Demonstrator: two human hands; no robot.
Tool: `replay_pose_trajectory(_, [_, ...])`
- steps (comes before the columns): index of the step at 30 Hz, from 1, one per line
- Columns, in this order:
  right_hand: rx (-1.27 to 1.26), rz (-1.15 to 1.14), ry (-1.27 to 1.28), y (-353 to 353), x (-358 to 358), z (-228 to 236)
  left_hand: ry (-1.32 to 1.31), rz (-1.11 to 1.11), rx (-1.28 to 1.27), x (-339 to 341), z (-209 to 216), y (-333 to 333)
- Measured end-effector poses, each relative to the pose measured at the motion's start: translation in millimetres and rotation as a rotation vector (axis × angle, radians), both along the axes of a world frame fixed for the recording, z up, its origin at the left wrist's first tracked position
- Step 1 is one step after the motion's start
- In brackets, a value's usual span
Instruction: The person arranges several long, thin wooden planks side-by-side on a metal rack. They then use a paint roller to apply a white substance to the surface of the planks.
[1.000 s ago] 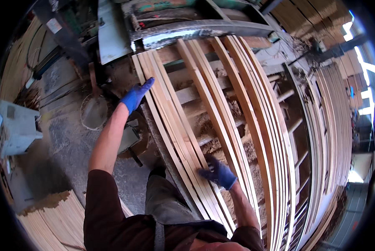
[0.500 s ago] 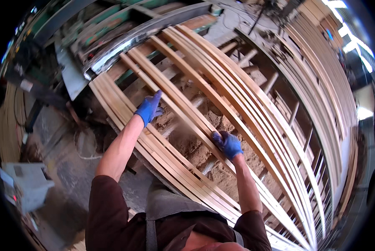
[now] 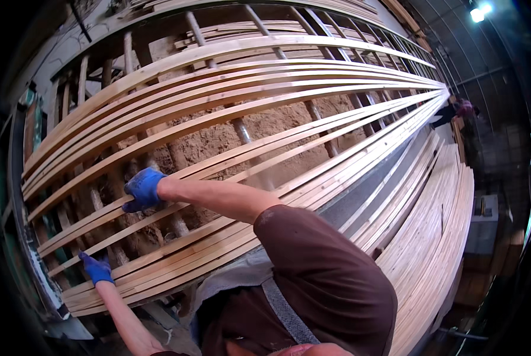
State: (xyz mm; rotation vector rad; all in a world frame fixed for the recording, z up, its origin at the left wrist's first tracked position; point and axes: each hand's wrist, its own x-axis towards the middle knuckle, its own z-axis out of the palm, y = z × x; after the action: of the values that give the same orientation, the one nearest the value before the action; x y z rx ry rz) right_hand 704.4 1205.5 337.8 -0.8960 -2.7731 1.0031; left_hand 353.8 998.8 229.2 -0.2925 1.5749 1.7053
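Note:
Long pale wooden strips lie side by side across a row of metal rollers [image 3: 241, 132]. My left hand [image 3: 97, 270], in a blue glove, is at the near left, closed at the edge of a single narrow strip [image 3: 136, 226] close to its left end; its lower fingers are partly hidden. Farther out, my right hand [image 3: 144, 188], also gloved in blue, reaches across that strip. It is closed on a pair of wooden strips [image 3: 218, 164] lying together, with its fingertips bent over their edge. Several more strips [image 3: 185, 243] lie bunched nearest my apron.
Beyond my hands runs another group of strips [image 3: 176, 98]. Sawdust [image 3: 277, 127] is heaped below the rollers. A dark metal frame edge [image 3: 31, 255] borders the left ends. Stacked boards [image 3: 425, 237] lie to the right, and another person [image 3: 464, 110] stands at the far right end.
My view has swung to the right, bringing the strips' far ends and the other person into sight. My right hand has gone from the single strip to the neighbouring pair; my left stays near the single strip.

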Motion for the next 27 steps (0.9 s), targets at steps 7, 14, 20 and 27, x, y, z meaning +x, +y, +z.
replay_pose_trajectory(7, [0.446,-0.323,0.190,50.1,88.1,22.8,0.468,-0.331,-0.223,24.4,63.9,-18.3])
replay_pose_trajectory(14, [0.233,-0.407,-0.299,96.0,192.8,24.8,0.684,-0.579,0.008,53.9,54.5,28.5])
replay_pose_trajectory(20, [0.097,-0.228,-0.330,-18.3,237.1,40.0,1.568,-1.075,0.019,146.3,126.1,91.6])
replay_pose_trajectory(27, [-0.034,-0.085,-0.242,3.1,239.8,20.6,1.647,-1.224,-0.133,224.1,163.4,133.9])
